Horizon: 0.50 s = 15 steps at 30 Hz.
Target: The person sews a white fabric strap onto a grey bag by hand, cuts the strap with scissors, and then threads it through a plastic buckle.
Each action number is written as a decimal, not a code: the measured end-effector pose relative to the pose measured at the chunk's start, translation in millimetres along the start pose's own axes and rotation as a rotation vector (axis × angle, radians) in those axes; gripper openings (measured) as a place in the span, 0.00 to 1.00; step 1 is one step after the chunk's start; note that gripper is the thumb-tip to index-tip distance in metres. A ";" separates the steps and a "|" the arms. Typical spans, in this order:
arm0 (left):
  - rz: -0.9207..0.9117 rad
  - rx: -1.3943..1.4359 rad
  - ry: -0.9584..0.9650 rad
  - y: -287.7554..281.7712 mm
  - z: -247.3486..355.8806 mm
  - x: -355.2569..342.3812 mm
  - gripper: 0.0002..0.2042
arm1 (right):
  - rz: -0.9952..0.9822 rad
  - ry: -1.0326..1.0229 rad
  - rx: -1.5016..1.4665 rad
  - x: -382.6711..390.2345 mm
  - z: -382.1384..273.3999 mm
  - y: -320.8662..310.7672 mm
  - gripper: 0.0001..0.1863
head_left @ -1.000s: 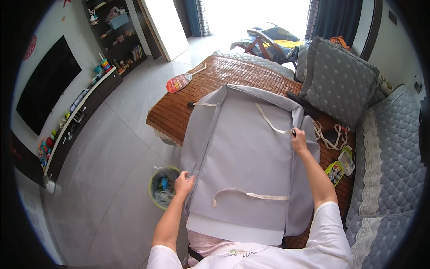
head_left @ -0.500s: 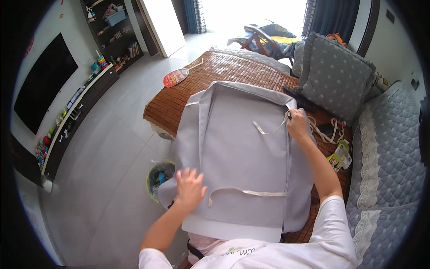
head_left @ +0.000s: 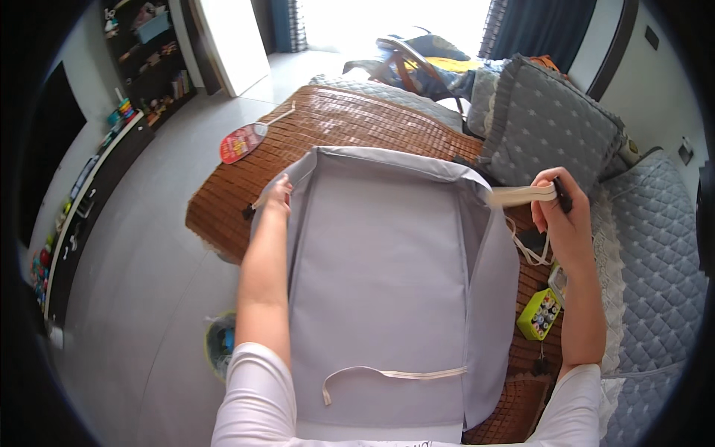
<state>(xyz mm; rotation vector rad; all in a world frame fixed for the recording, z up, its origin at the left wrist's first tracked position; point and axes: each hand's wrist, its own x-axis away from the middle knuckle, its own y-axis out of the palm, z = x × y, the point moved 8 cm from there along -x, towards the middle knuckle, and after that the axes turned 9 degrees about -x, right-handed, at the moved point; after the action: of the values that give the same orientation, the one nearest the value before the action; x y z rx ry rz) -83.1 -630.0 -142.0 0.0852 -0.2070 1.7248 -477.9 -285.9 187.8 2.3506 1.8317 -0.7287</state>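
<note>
A large grey fabric storage bag (head_left: pixel 376 276) lies open across my front, its raised sides forming a shallow box shape. My left hand (head_left: pixel 278 197) is closed on its far left edge, partly turned away from view; a small black buckle (head_left: pixel 248 212) sticks out just beside it. Out past the far right corner, my right hand (head_left: pixel 570 227) pinches a cream strap (head_left: pixel 523 195) pulled taut from the bag. Against its fingers is a small black piece (head_left: pixel 562 195), perhaps a buckle. A second cream strap (head_left: pixel 395 374) lies loose across the near part of the bag.
Under the bag is a brown bamboo mat (head_left: pixel 357 112) with a red hand fan (head_left: pixel 243 143). On the right are a green box of thread spools (head_left: pixel 539 314), loose cream cord (head_left: pixel 525 249), a grey cushion (head_left: pixel 551 123) and the sofa (head_left: pixel 655 276). A bin (head_left: pixel 220 344) stands at left.
My left hand has gone from the bag's near left side to its far left edge. My right hand has moved right, stretching the strap outward. The view has shifted right.
</note>
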 end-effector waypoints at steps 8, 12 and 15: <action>0.108 -1.033 1.014 178.7 135.5 212.0 0.05 | -0.008 -0.007 -0.055 -56.8 7.2 -14.6 0.09; -0.016 -1.134 1.124 200.2 111.4 250.9 0.07 | -0.207 0.168 -0.175 -66.4 27.8 33.5 0.08; -0.133 -1.115 1.029 197.5 93.9 272.5 0.15 | -0.394 0.148 0.029 -50.6 18.7 63.2 0.08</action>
<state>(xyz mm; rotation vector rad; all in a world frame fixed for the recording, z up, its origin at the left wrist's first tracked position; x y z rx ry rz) -328.2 -412.7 -20.2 -1.5147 -0.3412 1.1281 -433.9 -355.6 177.6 2.1319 2.4015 -0.6287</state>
